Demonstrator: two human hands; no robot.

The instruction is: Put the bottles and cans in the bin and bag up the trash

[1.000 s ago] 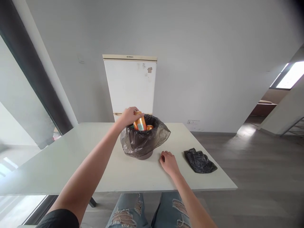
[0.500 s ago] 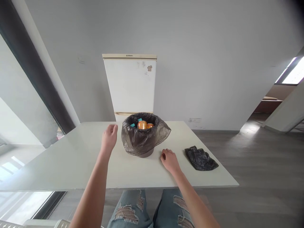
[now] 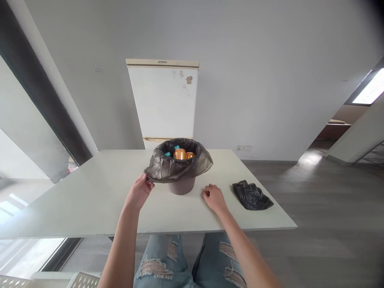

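Observation:
A dark trash bin [image 3: 182, 187] stands on the white table, lined with a black plastic garbage bag [image 3: 168, 171] whose edge is folded over the rim. Inside it lie orange cans [image 3: 180, 154] and a few teal pieces [image 3: 167, 154]. My left hand [image 3: 139, 192] pinches the bag's edge at the lower left and pulls it out from the bin. On the tabletop, to the right of the bin, my right hand [image 3: 215, 197] rests with curled fingers; whether anything is in them is hidden.
A crumpled black plastic bag [image 3: 252, 195] lies at the right of the table [image 3: 90, 192]. Behind the table stands a white refrigerator [image 3: 163, 100] against the grey wall. White perforated baskets [image 3: 82, 281] show at the bottom left.
My left hand has come down and closed on the bag's edge. The bag's left side is now stretched outward, baring more of the bin. My right hand stays in place.

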